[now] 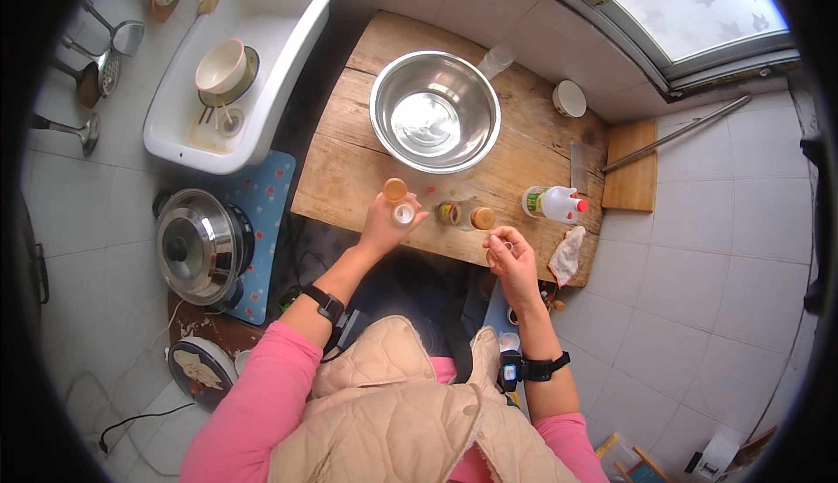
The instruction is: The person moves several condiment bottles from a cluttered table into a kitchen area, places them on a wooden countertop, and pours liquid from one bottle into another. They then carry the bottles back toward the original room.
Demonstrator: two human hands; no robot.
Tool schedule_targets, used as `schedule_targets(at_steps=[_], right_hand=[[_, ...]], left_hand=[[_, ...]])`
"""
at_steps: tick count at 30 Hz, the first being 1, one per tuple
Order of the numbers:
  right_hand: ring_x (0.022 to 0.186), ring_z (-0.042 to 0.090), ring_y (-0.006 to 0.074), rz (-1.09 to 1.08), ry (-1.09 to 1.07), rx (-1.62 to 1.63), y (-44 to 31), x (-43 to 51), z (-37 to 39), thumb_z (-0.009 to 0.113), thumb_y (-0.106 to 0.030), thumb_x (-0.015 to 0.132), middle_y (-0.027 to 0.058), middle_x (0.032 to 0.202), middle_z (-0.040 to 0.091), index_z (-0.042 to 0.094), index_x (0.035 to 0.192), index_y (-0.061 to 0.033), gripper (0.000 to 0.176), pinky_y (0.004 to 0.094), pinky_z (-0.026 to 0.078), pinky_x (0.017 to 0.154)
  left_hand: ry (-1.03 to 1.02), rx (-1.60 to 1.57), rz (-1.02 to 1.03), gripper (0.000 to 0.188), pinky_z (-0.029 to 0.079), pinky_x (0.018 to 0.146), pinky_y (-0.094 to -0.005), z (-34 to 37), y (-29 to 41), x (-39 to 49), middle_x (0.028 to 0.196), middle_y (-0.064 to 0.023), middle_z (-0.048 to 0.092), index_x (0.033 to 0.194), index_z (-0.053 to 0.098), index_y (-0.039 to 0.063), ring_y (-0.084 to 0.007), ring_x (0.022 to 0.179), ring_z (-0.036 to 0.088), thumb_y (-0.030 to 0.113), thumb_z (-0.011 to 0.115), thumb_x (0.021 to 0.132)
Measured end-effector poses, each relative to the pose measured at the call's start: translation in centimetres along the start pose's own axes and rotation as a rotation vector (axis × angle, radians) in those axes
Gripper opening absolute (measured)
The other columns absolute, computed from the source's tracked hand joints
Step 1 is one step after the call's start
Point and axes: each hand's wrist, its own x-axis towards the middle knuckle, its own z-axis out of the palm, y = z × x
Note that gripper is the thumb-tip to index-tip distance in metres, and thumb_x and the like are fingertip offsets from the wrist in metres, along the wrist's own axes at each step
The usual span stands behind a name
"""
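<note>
My left hand (387,221) holds a small open container (404,214) with a flipped-up orange-brown lid (395,190), over the front edge of a wooden table (340,175). To its right stands a glass jar (452,213) with a label, beside a jar with an orange-brown lid (483,218). My right hand (509,254) is just in front of that lid, its fingers pinched together on a small thing too unclear to name. A large stainless steel basin (429,123) rests behind the jars.
A white plastic bottle with a red cap (556,203), a cloth (567,255), a cleaver-like metal blade (579,167) and a small bowl (569,99) are on the right. Leftward are a white sink (262,110) with bowls and a lidded pot (196,247). A wooden board (628,185) leans against the wall.
</note>
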Motion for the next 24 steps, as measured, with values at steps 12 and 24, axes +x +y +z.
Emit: schedule_targets(at_steps=[12, 24], right_hand=[[0.069, 0.071, 0.0291, -0.796, -0.338, -1.129, 0.2, 5.5, 8.6, 0.074, -0.015, 0.091, 0.0085, 0.077, 0.069, 0.065, 0.108, -0.0135, 0.019, 0.0414, 0.053, 0.057], [0.056, 0.064, 0.0266, -0.964, -0.235, -1.162, 2.4, 6.2, 7.8, 0.08, -0.012, 0.088, 0.0076, 0.066, 0.062, 0.07, 0.095, -0.0114, 0.012, 0.0374, 0.049, 0.051]], left_hand=[[-0.039, -0.003, 0.049, 0.022, 0.053, 0.093, -0.0387, 0.4, 0.7, -0.2, 0.095, -0.0042, 0.073, 0.093, 0.067, 0.008, -0.0256, 0.105, 0.07, 0.002, 0.081, 0.077], [0.022, 0.087, 0.059, 0.017, 0.048, 0.104, -0.0441, 1.1, 0.4, -0.3, 0.094, -0.0028, 0.074, 0.093, 0.067, 0.011, -0.0285, 0.109, 0.069, 0.013, 0.081, 0.085]])
